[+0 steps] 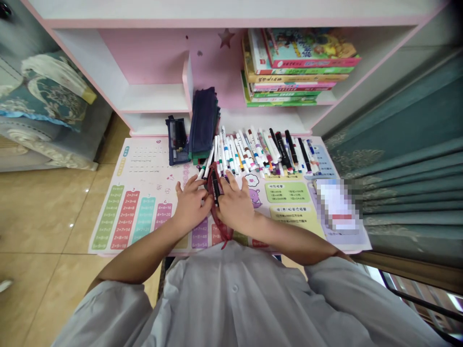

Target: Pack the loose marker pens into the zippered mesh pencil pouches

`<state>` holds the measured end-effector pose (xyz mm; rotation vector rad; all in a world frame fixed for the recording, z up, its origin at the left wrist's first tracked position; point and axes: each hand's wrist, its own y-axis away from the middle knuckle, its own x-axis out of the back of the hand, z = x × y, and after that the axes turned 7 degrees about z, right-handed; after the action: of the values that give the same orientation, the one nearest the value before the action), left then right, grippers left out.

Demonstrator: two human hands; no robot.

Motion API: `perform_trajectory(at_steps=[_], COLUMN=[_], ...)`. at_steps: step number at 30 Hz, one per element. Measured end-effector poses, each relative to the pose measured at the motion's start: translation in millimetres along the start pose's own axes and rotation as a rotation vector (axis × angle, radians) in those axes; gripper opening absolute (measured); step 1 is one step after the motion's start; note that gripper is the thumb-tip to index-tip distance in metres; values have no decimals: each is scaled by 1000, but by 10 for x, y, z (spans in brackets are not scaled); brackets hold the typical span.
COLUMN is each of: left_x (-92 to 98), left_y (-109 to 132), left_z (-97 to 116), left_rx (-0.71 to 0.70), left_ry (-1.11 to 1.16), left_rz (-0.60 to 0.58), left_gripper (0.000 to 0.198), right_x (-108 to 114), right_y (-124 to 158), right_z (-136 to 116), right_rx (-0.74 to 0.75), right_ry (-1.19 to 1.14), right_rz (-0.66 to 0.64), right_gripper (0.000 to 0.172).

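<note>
A narrow red mesh pencil pouch (224,232) lies on the desk in front of me, its pointed end toward my shirt. A black marker (215,185) lies lengthwise at the pouch's opening, between my two hands. My left hand (192,203) is closed on the pouch's left edge, with a ring on one finger and some fingertips raised. From the right, my right hand (237,205) has its thumb side against the black marker, its outer fingers spread. Just beyond my fingertips is a wide row of loose white and black markers (253,152).
Dark blue mesh pouches (203,120) are stacked behind the markers, beside another dark pouch (177,140) with pens inside. Books (296,72) are piled on the shelf. A phone (336,202) lies at right on the printed desk mat (144,164). A curtain (405,159) hangs at right.
</note>
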<state>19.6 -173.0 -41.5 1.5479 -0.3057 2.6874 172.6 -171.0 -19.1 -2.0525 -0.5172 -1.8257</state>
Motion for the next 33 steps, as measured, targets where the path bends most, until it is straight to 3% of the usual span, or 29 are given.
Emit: perform_trajectory(at_steps=[3, 5, 8, 10, 15, 21, 25, 29, 33], left_x=[15, 14, -4, -19, -29, -23, -20, -7, -9], left_y=[-5, -7, -5, -2, 0, -4, -6, -9, -10], left_z=[11, 9, -7, -21, -36, -26, -24, -9, -3], left_rx=[10, 11, 7, 9, 4, 14, 21, 29, 30], left_ry=[8, 8, 5, 10, 22, 13, 10, 7, -5], left_rz=[-15, -10, -3, -1, 7, 4, 5, 0, 9], left_gripper=[24, 25, 27, 27, 26, 25, 23, 23, 22], right_x=[89, 164, 187, 118, -134, -224, -206, -74, 185], right_y=[-57, -152, -354, -483, -635, -661, -675, -639, -451], right_z=[117, 300, 713, 1009, 1452, 1498, 1501, 1447, 1202], right_rx=[-4, -66, -329, -485, -609, -621, -613, -588, -490], right_ry=[-97, -136, -59, 17, 128, 143, 117, 50, -56], right_rz=[47, 166, 433, 537, 565, 480, 482, 469, 528], right_gripper=[24, 25, 25, 25, 30, 39, 34, 27, 20])
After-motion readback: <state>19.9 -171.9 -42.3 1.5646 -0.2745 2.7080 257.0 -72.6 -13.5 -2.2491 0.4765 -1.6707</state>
